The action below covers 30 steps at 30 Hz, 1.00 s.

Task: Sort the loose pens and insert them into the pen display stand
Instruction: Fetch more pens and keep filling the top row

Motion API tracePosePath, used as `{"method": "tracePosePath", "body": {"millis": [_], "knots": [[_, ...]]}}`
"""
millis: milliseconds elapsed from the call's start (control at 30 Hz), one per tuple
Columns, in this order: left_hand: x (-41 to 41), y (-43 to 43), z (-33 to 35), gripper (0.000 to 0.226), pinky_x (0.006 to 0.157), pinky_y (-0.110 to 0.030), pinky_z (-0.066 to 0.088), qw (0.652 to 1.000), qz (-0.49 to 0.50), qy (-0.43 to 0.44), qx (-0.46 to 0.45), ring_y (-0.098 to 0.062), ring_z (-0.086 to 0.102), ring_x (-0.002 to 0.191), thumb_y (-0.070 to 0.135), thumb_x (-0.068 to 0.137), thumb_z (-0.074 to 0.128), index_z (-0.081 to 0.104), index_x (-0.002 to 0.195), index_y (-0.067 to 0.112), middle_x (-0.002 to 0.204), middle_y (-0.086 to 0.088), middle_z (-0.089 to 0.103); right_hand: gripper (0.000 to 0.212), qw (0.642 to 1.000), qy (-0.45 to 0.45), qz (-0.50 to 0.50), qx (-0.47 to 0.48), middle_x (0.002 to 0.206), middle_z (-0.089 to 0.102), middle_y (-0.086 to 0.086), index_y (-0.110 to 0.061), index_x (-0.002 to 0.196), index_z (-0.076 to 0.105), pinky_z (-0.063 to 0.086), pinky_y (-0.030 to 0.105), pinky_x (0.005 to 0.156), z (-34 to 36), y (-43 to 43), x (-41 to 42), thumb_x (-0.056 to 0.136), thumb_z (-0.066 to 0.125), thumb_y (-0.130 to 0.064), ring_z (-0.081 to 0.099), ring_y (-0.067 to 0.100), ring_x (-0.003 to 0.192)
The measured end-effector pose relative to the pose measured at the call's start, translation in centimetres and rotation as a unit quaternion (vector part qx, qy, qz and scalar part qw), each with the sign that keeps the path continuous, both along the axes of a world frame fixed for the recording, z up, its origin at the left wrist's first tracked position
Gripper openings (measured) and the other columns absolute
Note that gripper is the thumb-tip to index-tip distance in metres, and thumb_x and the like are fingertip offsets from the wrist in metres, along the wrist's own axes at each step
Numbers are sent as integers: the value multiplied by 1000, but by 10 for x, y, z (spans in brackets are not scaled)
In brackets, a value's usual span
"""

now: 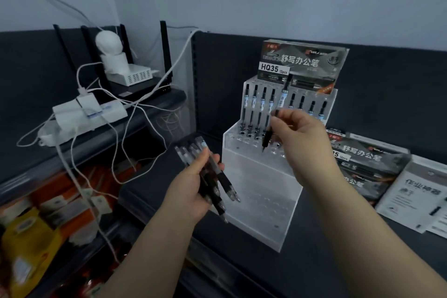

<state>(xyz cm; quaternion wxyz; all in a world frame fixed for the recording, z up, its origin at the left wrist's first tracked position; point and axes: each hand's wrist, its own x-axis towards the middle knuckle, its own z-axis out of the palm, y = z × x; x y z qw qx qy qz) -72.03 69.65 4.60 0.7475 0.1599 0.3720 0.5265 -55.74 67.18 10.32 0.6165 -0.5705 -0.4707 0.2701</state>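
Pens stand in a row on the middle tier of the clear display stand, in front of a box we read as "HQ35 12pcs". Barrels clear, grips black. Left hand grips a bundle just left of the stand; right hand pinches one pen, tip down, over that tier.

Just left of the pen display stand, the left hand is bare, and the left forearm behind it is uncovered. In front of the stand, the right hand and right forearm are equally bare, skin showing all the way along.
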Motion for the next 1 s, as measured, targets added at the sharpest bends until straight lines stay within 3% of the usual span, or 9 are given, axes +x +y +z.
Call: {"method": "tracePosePath", "body": {"millis": [133,300,433,600,700,800,900,1000], "knots": [[-13,31,-3,19,68,-30,49,999,-36,34,8,-17,66,82,23,85,66,70,79,6,74,-2,73,13,998,-24,-59,16,79,68,-8,-19,101,69,48,21,58,4,35,-15,89,64,-18,57,4,62],[-33,77,-6,26,64,-28,50,992,-91,74,40,-14,66,74,28,80,69,68,100,11,77,1,72,24,987,-83,-134,-3,86,66,-13,-18,114,66,45,14,55,1,75,-29,90,62,-22,61,3,70],[-40,104,-7,27,65,-28,49,985,-136,81,61,-14,67,74,27,75,72,68,98,13,77,1,73,27,975,-143,-166,-27,84,62,-16,-17,117,65,46,16,61,-5,91,-39,92,60,-22,57,-1,70],[-44,125,-8,22,63,-27,48,977,-176,82,84,-15,67,77,27,77,70,68,95,15,76,2,72,20,942,-257,-197,-83,75,62,-8,-16,107,69,43,18,56,-14,100,-48,93,56,-20,55,2,62],[-43,133,-7,26,64,-28,48,971,-201,80,98,-15,67,79,28,72,71,68,94,15,74,3,72,20,925,-299,-204,-114,80,62,-6,-14,108,68,37,11,54,-21,104,-53,93,56,-19,54,6,65],[-43,138,-5,28,65,-28,47,967,-217,81,108,-16,66,81,29,70,71,68,94,15,74,2,72,18,916,-303,-225,-136,87,61,-5,-13,108,61,35,10,54,-22,107,-57,92,58,-20,52,7,69],[-44,142,-6,26,65,-28,48,963,-229,86,110,-16,66,81,29,73,70,69,94,15,76,2,72,14,907,-313,-237,-154,80,62,-3,-12,102,63,42,20,58,-22,107,-58,92,58,-21,55,11,67],[-46,145,-5,31,66,-29,47,959,-242,89,117,-17,66,84,30,69,71,68,96,16,77,2,73,13,904,-313,-241,-164,73,59,-5,-12,98,65,42,22,62,-21,107,-59,91,60,-22,55,12,66]]}}
